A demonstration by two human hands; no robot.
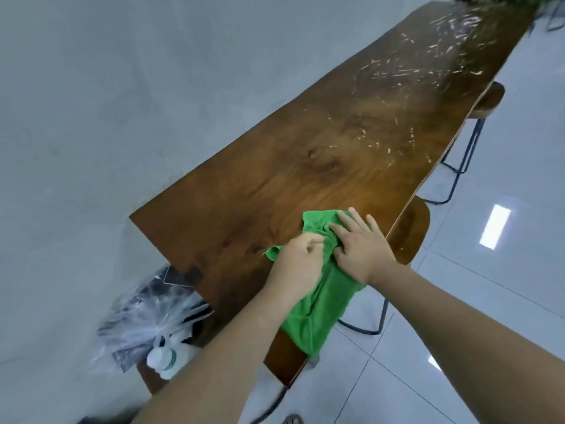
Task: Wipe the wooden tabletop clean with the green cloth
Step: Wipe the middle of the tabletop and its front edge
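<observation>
Green cloth [318, 310]: left hand [301, 258] pinches, right hand [362, 249] presses

- Plain grey wall [122, 102] on the left.
- Pale glossy floor tiles [504, 316] showing a bright light reflection [495, 227].
- Wooden-seated stools [411, 234] on black metal legs.
- Clear plastic bag [146, 319] by the wall.

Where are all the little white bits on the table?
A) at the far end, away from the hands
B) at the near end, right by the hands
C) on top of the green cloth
A: the white bits lie scattered over the far part of the wooden tabletop, well past the green cloth that the left hand grips and the right hand presses at the near end.
</observation>
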